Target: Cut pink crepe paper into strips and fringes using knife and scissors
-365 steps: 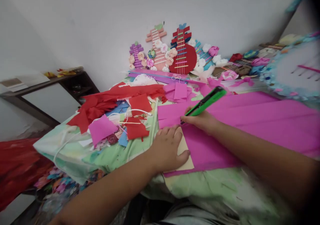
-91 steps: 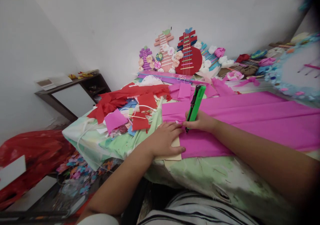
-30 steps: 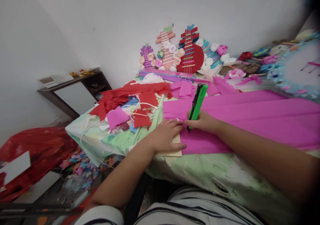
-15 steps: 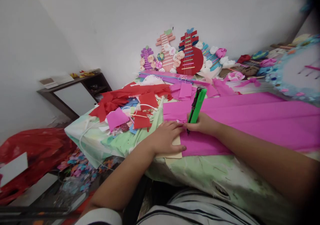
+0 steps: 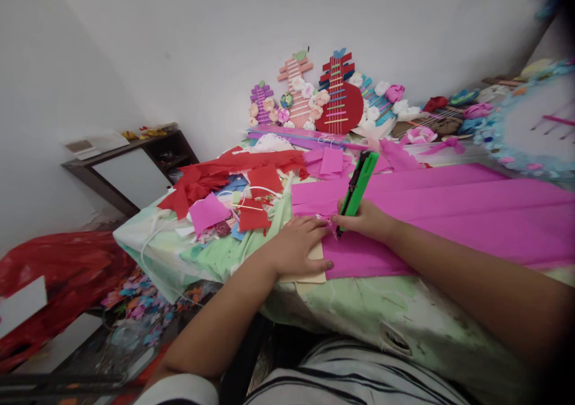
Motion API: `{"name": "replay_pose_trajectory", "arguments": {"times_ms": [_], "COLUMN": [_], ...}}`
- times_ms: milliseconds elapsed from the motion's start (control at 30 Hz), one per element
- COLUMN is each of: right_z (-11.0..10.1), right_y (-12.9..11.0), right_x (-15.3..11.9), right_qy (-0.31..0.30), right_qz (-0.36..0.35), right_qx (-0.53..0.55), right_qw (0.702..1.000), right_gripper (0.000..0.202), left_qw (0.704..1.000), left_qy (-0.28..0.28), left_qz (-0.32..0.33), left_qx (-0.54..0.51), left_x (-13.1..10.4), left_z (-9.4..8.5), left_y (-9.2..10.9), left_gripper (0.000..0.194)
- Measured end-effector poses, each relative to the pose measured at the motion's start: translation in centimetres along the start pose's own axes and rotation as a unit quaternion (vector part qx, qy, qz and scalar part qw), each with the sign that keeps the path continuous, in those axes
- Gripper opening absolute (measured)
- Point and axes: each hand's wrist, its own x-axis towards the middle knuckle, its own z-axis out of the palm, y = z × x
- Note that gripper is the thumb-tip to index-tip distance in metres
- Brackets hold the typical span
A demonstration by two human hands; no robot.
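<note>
In my right hand [image 5: 366,219] is a green box cutter [image 5: 359,183] with a black slider. It is tilted, its lower end down at the pink crepe paper [image 5: 431,219]. The contact of its tip with the paper is too small to make out. Beside it my left hand [image 5: 300,246] lies flat with fingers stretched, pressing on the paper's left end. Under that palm shows the corner of a tan card [image 5: 314,268]. Small torn bits of pink paper edge rise between the two hands.
Red paper scraps [image 5: 206,180] and cut pink squares [image 5: 209,213] litter the table's left side. Decorated craft guitars [image 5: 339,105] lean on the wall behind. A round blue-trimmed piece [image 5: 525,123] stands at the right. A dark cabinet [image 5: 130,165] is at the left.
The box cutter leans further to the right, and its lower end has shifted slightly. Bits of paper edge beside it are more lifted. My left hand stays pressed in place.
</note>
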Motion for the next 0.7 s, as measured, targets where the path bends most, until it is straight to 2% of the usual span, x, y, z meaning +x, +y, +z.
{"name": "replay_pose_trajectory", "arguments": {"times_ms": [167,700], "right_z": [-0.12,0.24], "right_y": [0.04,0.39], "right_x": [-0.09,-0.16], "right_qy": [-0.048,-0.063], "right_qz": [-0.021,-0.014], "right_qx": [0.009,-0.028], "right_qw": [0.999,0.998], "right_gripper": [0.029,0.026], "left_qw": [1.0,1.0], "left_qy": [-0.002,-0.011], "left_qz": [-0.001,-0.009], "left_qx": [-0.007,-0.004], "left_x": [0.05,0.06], "left_z": [-0.04,-0.23], "left_y": [0.01,0.18], "left_gripper": [0.062,0.063]}}
